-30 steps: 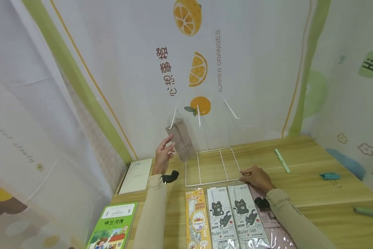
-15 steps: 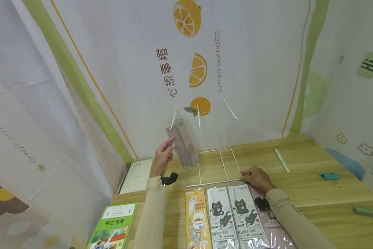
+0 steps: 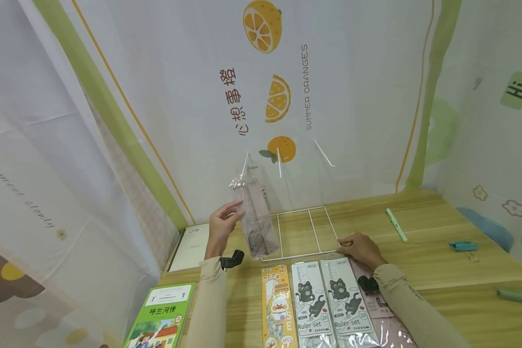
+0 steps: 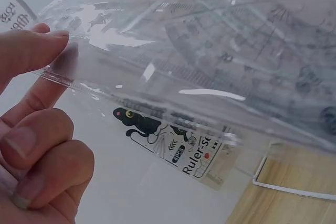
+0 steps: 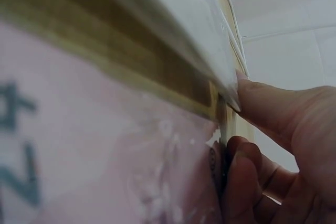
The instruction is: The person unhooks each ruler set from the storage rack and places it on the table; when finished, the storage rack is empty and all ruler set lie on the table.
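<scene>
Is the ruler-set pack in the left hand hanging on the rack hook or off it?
Cannot tell. The pack is upright, its top beside the hook; the left hand pinches its edge.

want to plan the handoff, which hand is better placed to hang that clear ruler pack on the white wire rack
Left, most likely. The left hand already pinches the clear ruler pack upright beside the wire rack's left prong. The right hand rests on the rack's front corner, seemingly steadying it.
</scene>
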Demonstrator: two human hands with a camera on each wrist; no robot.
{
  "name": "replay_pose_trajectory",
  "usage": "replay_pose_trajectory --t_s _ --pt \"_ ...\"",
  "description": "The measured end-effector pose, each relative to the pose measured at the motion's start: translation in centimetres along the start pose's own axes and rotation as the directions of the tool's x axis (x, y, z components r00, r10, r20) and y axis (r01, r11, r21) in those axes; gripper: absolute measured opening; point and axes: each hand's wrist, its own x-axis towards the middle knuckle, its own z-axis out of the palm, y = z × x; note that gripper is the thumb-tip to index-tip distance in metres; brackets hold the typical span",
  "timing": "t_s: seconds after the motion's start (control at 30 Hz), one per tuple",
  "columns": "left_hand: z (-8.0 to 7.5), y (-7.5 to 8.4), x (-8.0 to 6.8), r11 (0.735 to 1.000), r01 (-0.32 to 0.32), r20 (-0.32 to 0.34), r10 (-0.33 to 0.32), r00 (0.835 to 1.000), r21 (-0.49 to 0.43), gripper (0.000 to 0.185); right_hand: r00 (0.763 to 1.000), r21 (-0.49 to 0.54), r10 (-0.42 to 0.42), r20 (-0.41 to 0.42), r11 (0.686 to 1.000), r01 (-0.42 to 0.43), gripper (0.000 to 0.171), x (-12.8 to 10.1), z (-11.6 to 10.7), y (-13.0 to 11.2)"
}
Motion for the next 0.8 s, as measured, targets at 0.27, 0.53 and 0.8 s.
replay_pose_trajectory --t_s 0.27,0.53,0.8 --pt "-0.3 1.6 -1.0 0.997 -0.039 -0.026 0.041 0.999 0.068 0.031 1.0 0.001 0.014 -0.003 1.0 -0.014 0.042 0.0 0.1 0.0" --pt "-0.6 2.7 -1.7 0.994 -0.106 0.014 0.106 0.994 0.026 0.035 1.0 -0.014 -0.014 -0.012 1.0 0.014 0.042 0.1 0.1 0.2" --pt "-1.3 3.1 -3.7 0.995 -0.087 0.013 0.086 0.996 0.046 0.035 1.0 -0.019 0.001 -0.004 1.0 -0.001 0.044 0.2 0.2 0.2"
